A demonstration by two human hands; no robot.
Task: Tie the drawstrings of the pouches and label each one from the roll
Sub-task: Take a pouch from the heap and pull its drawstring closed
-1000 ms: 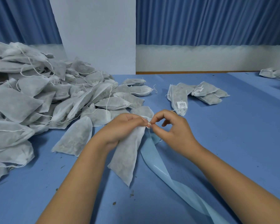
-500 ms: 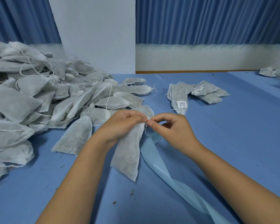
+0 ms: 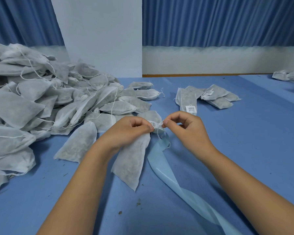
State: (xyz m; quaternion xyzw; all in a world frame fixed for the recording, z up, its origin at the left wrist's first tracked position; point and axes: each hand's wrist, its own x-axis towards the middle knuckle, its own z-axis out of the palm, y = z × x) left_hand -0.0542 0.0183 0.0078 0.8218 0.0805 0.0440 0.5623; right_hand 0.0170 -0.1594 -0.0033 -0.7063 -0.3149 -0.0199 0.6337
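Pinching a thin white drawstring (image 3: 160,125) between thumb and forefinger, a person's right hand (image 3: 188,131) meets the left hand (image 3: 126,131) at the gathered neck of a white non-woven pouch (image 3: 132,160) above a blue table (image 3: 244,150). The right hand's other fingers are loosely curled and hold nothing else. The left hand's fingers are curled round the pouch's neck, with thumb and forefinger closed on it just beside the knot of string. A small barcode label (image 3: 152,124) shows at the neck, right at the left fingertips. The pouch's body hangs down and toward the camera from the left hand, with its lower corner near the tabletop; whether it touches cannot be told.

A pale blue glossy strip (image 3: 166,168) runs from under the hands toward the lower right edge of the view and twists once on the way. A loose end of string dangles over its upper end.

A large heap of pouches (image 3: 41,102), with strings trailing, fills the left side of the table. A single pouch (image 3: 78,141) lies flat just beside the left forearm. Beyond the right hand sits a small cluster of labelled pouches (image 3: 215,97), and the nearest of them bears a white barcode sticker (image 3: 190,109). A few more pouches (image 3: 288,75) lie at the far right edge. Dark crumbs (image 3: 120,212) dot the table near the camera. Blue pleated curtains (image 3: 210,21) and a white wall panel (image 3: 100,34) stand behind.
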